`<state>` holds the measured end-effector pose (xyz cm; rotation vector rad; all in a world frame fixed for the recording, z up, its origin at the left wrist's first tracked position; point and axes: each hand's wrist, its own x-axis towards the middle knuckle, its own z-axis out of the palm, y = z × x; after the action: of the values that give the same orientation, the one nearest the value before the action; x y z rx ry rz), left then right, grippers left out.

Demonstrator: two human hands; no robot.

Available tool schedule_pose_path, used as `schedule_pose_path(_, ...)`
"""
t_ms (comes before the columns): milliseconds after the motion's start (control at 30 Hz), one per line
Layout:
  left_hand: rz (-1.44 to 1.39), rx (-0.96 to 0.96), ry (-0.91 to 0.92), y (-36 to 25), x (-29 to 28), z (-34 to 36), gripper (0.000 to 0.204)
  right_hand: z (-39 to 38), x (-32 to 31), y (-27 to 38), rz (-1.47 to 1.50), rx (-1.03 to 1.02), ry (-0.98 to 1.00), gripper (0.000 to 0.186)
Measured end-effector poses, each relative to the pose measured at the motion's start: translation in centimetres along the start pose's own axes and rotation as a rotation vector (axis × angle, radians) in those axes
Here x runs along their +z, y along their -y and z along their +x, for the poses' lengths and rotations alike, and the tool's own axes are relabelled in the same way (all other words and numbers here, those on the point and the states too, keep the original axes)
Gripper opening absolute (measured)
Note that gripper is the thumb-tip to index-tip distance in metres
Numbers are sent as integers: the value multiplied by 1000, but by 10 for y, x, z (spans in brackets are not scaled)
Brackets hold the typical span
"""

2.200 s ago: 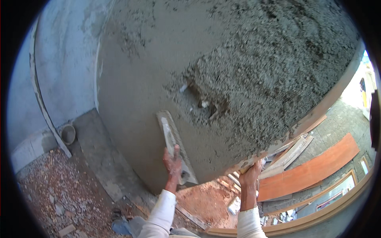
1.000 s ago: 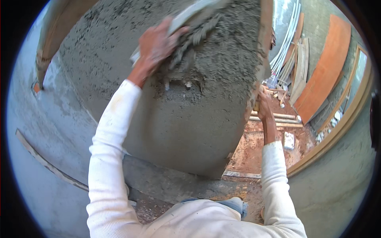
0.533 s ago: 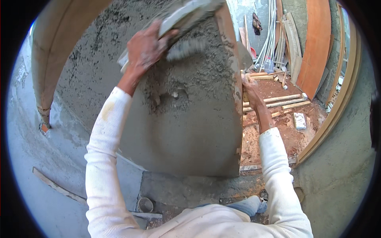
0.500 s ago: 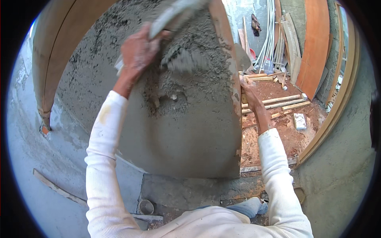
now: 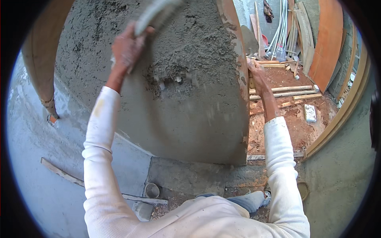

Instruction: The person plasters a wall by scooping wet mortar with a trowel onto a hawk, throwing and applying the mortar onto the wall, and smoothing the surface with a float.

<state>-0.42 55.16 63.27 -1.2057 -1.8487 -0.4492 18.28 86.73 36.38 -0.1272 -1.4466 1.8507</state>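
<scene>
Wet grey plaster wall (image 5: 190,119), red dirt floor (image 5: 293,123) with planks (image 5: 283,92) beyond.

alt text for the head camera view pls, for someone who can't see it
Seen from above, a person in a white long-sleeved top presses a plastering trowel with the left hand against a wet grey cement wall, while the right hand grips the wall's right edge. Beyond that edge, timber pieces lie on reddish ground.
</scene>
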Motion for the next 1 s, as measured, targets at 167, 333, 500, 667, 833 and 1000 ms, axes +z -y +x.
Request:
schedule_pose_path(167, -46, 110, -253, -42, 0, 41, 54, -2, 5, 8, -25, -34, -18, 48)
schedule_pose_path(333, 232, 190, 223, -86, 52, -38, 48, -5, -14, 4, -88, -18, -71, 44)
schedule_pose_path(500, -16, 122, -118, 6, -3, 11, 51, 5, -1, -9, 1, -65, -12, 48)
schedule_pose_path(667, 200, 173, -20, -38, 16, 9, 44, -6, -6, 5, -75, -75, -45, 58)
schedule_pose_path(833, 172, 324, 139, -23, 61, -79, 41, -7, -12, 2, -68, 7, -24, 55)
schedule_pose_path(1000, 83, -1, -80, -43, 2, 9, 47, 8, 2, -13, -202, -92, -106, 65)
